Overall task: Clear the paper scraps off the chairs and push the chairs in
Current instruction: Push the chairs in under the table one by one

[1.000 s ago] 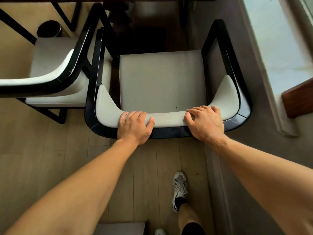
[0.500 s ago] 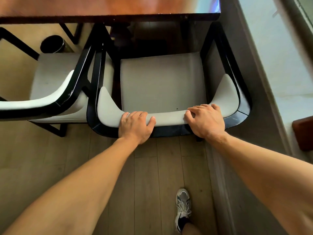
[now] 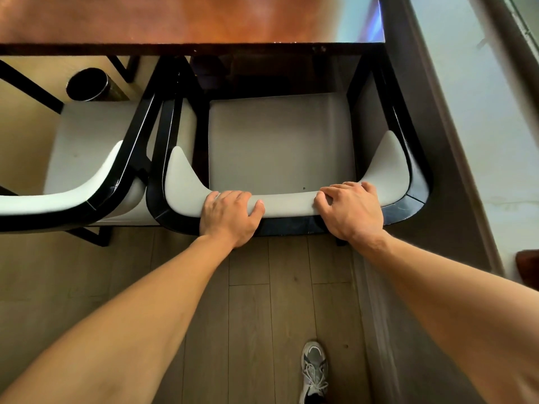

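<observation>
Chairs are the whole business in the head view, the only one given; the right chair [image 3: 280, 141] stands square to the bench [image 3: 189, 21], its seat front close to the bench edge but not visibly under it, most of the grey cushion in the open; the left chair [image 3: 87, 158] sits beside it, angled outward, its arm just beside the right chair's arm, its seat likewise short of the bench.

Both hands are on the right chair's padded back rail; the left hand [image 3: 230, 217] curls its fingers over the top of the rail with the thumb stretched along the rear face; the right hand [image 3: 351, 209] does the same further along, fingers hooked over the pad; both arms reach forward, which reads as a push toward the bench.

No paper scraps show on either seat; a tiny dark speck near the rear of the right cushion is too small to name; a dark bin [image 3: 87, 84] stands on the floor beyond the left chair; one shoe [image 3: 315, 368] is planted on the wooden floor [image 3: 248, 316].

By my reading the clearing is done, the right chair is partway in, and the left chair remains to be straightened and pushed in.
</observation>
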